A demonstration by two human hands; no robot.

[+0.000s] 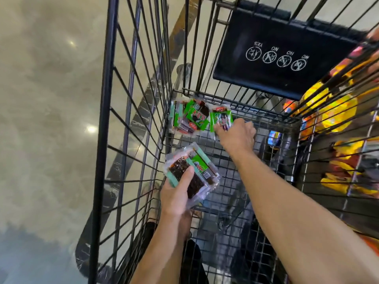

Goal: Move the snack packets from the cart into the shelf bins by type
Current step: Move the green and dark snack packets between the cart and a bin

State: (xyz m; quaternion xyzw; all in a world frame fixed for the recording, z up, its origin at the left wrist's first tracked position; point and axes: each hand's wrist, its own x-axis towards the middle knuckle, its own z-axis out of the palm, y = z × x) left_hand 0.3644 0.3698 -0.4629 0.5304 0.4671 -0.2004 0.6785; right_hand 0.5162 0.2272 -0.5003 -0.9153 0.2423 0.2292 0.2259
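I look down into a black wire cart (131, 124). My left hand (177, 194) grips a small stack of clear snack packets (191, 173) with dark contents and green labels, held above the cart floor. My right hand (236, 136) reaches to the far end and pinches another green-labelled packet (220, 117) lying on the cart bottom. Two or three similar green packets (188, 117) lie in the far left corner of the cart.
The folded black child-seat flap (283, 58) with white pictograms stands at the cart's far end. Yellow and orange snack bags (336, 111) fill a shelf outside the right cart wall. A blue packet (274, 138) shows beyond the wire. Shiny floor lies left.
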